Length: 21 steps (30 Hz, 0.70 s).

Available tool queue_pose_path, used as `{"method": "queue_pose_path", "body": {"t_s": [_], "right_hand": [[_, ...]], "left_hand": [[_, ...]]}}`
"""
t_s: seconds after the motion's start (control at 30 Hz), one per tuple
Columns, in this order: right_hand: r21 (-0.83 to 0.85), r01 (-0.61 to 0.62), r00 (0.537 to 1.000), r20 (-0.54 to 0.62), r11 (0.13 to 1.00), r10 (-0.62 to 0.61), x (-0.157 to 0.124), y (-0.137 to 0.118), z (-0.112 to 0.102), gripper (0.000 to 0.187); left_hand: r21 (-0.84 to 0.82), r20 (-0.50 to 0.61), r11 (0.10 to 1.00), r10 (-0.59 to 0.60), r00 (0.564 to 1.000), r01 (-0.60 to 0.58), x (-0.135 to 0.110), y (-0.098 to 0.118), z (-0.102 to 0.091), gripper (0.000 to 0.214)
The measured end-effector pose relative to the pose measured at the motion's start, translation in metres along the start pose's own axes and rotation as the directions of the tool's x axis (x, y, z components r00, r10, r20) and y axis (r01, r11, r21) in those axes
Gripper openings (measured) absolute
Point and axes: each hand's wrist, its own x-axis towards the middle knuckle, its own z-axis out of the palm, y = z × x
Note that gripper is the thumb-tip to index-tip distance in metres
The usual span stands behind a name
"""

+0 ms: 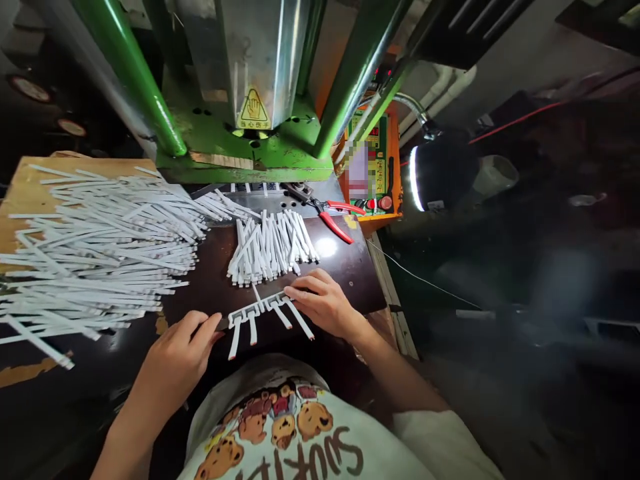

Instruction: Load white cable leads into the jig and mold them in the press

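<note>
The left hand is closed around the left end of a white rack. The fingers are curled tight on it. The right hand rests on the right end of the same rack, with its fingertips on top. I cannot tell if the thumb pinches it from below.

The rack lies on the dark table, right in front of the person, between the two hands. Four white strips hang off it like teeth on a comb (some have red tips).

Just behind the rack sits a small pile of strips. A much bigger pile of strips spreads over the left side of the table and onto a wooden board.

Pliers with red handles lie behind the small pile, near the foot of a big green machine. An orange box with buttons stands to the right of the machine, and a bright lamp shines beside it.
</note>
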Motion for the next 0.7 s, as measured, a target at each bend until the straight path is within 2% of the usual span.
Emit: {"method": "queue_pose_path", "body": {"t_s": [0.1, 0.23, 0.3, 0.37, 0.47, 0.53, 0.63, 0.7], "right_hand": [[0.067, 0.049, 0.996, 0.073, 0.997, -0.054, 0.004, 0.01, -0.002, 0.017], [0.2, 0.077, 0.956, 0.265, 0.977, -0.129, 0.009, 0.021, -0.016, 0.02], [0.297, 0.028, 0.936, 0.327, 0.955, -0.129, 0.018, 0.023, -0.018, 0.024], [0.336, -0.049, 0.944, 0.324, 0.941, -0.066, 0.033, 0.022, -0.012, 0.029], [0.275, -0.198, 0.976, 0.147, 0.941, 0.163, 0.062, 0.02, 0.008, 0.035], [0.282, -0.298, 0.947, -0.034, 0.912, 0.32, 0.077, 0.024, 0.018, 0.034], [0.414, -0.37, 0.831, -0.254, 0.832, 0.496, 0.073, 0.038, 0.01, 0.024], [0.464, -0.424, 0.711, -0.361, 0.778, 0.603, 0.044, 0.051, -0.01, 0.019]], "left_hand": [[-0.058, 0.01, 0.998, 0.031, 0.999, -0.03, 0.008, -0.004, 0.002, 0.032], [-0.19, 0.041, 0.981, 0.045, 0.998, -0.037, 0.015, -0.011, 0.01, 0.033], [-0.204, 0.072, 0.977, 0.071, 0.995, -0.055, 0.018, -0.012, 0.013, 0.036], [-0.204, 0.117, 0.976, 0.1, 0.988, -0.074, 0.022, -0.012, 0.014, 0.039], [-0.202, 0.167, 0.977, 0.099, 0.981, -0.065, 0.029, -0.009, 0.013, 0.041], [-0.19, 0.16, 0.981, 0.081, 0.984, -0.05, 0.032, -0.007, 0.011, 0.039], [-0.193, 0.135, 0.98, 0.084, 0.987, -0.057, 0.032, -0.005, 0.009, 0.035], [-0.19, 0.123, 0.979, 0.094, 0.988, -0.07, 0.03, -0.005, 0.011, 0.032]]}}
